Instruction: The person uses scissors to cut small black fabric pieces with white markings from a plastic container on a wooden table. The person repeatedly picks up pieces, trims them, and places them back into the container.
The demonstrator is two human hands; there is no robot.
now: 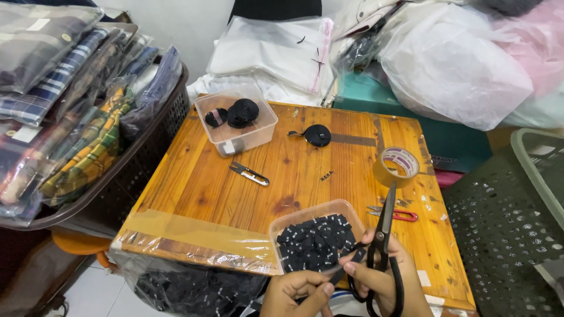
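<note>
At the bottom centre of the frame the right hand (385, 276) grips a pair of large black scissors (382, 246), fingers curled through the looped handles, the long dull blades pointing up and nearly shut. Just to its left the left hand (296, 292) pinches a narrow black strip (348, 264) between thumb and fingertips, its far end reaching the base of the blades (whether the blades touch it cannot be told).

Directly above the hands, at the lower edge of the wooden table (294, 176), sits a clear plastic tub (311, 214) heaped with small black cut pieces (314, 240). The tabletop is warm, varnished pine with dark knots, its near edge wrapped in glossy brown tape.

To the right of the blades lie small red-handled snips (396, 214), and above them a roll of tan tape (396, 166). Towards the middle left lies a small metal thread cutter (249, 174). Higher up, a second clear tub (235, 120) holds round black spools, and one more spool (317, 135) lies loose beside it.

At the left a dark basket (141, 152) carries folded plaid cloth in shiny bags.
</note>
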